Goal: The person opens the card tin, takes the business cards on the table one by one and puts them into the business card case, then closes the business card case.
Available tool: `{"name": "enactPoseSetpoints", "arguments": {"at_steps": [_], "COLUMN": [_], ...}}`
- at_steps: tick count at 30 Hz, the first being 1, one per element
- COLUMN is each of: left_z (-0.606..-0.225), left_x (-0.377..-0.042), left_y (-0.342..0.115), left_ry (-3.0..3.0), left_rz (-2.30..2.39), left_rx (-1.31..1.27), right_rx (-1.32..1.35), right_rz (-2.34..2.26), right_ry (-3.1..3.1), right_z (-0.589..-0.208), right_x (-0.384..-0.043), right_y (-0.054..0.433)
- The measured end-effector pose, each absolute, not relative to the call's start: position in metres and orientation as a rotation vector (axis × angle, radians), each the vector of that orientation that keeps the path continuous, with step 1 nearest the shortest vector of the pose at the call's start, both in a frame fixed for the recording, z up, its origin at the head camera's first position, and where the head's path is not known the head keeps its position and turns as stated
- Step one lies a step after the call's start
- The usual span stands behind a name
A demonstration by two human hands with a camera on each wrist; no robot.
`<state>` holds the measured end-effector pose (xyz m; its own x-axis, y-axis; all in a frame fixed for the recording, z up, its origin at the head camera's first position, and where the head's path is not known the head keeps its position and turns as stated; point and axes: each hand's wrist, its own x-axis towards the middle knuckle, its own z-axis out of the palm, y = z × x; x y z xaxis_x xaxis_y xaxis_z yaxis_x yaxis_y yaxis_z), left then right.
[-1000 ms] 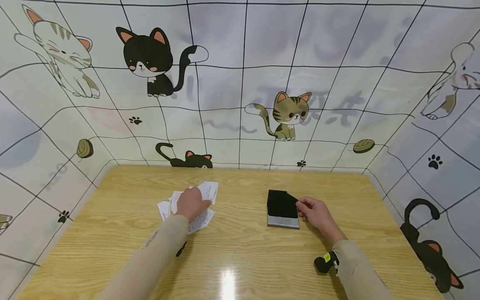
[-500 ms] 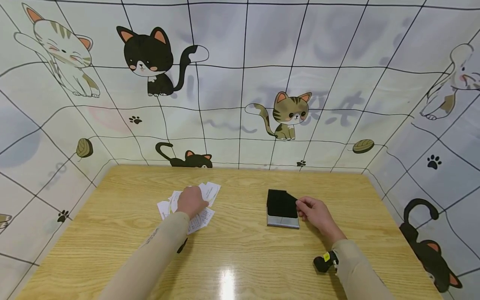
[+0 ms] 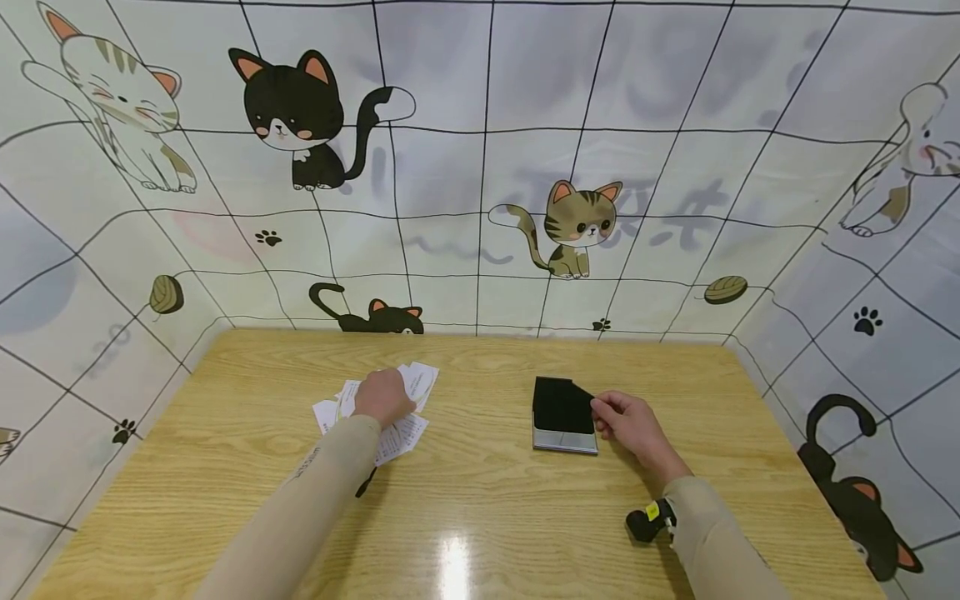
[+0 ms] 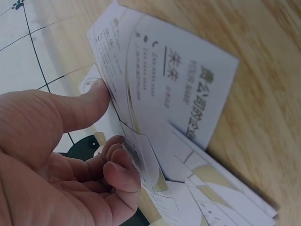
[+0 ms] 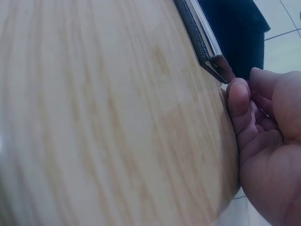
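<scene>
Several white printed business cards [image 3: 403,438] lie loosely overlapped on the left part of the table. My left hand [image 3: 385,397] is over them. Close up in the left wrist view, its thumb [image 4: 89,106] and curled fingers [image 4: 123,176] hold the edge of the business cards [image 4: 169,89], some tilted up; the far fingertips are hidden. Toward the right lies a black business card case [image 3: 564,408] with a silvery strip, its lid raised. With thumb and finger, my right hand [image 3: 632,429] pinches the lid's right edge, beside the metal frame [image 5: 207,30].
The wooden table [image 3: 480,500] meets a cat-printed cloth wall [image 3: 450,250] at the back and both sides. A small black device with a yellow label [image 3: 651,522] sits at my right wrist. A bright reflection lies near the front.
The upper business cards under my left hand have shifted and turned slightly to the right. The left hand moved only a little. My right hand and the card case have stayed in place.
</scene>
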<state>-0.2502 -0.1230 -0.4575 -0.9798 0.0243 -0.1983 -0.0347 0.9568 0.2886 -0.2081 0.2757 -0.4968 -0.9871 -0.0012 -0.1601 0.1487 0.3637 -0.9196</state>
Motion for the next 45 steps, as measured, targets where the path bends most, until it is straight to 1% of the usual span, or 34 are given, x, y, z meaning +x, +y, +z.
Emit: {"name": "enactPoseSetpoints", "arguments": {"at_steps": [10, 21, 26, 32, 38, 45], "left_z": [-0.454, -0.462, -0.461, -0.45, -0.442, -0.435], "left_x": [-0.25, -0.253, -0.255, -0.253, -0.245, -0.237], "left_y": [-0.123, -0.126, -0.125, -0.118, -0.103, -0.083], "left_ry": [2.918, 2.865, 2.88, 2.902, 2.847, 2.808], "left_rz": [0.489, 0.788, 0.926, 1.04, 1.193, 1.252], "left_rx": [-0.009, 0.007, 0.066, 0.181, 0.313, 0.453], "right_rx": [0.137, 0.115, 0.114, 0.105, 0.115, 0.123], "right_rz": [-1.695, -1.686, -1.681, -1.675, -1.68, -1.696], "right_ry": [2.486, 2.492, 2.501, 2.514, 2.512, 2.501], "right_z": [-0.496, -0.497, -0.496, -0.495, -0.496, -0.498], "right_x": [-0.209, -0.207, -0.207, -0.206, -0.206, -0.208], "right_y": [0.276, 0.277, 0.277, 0.277, 0.277, 0.277]}}
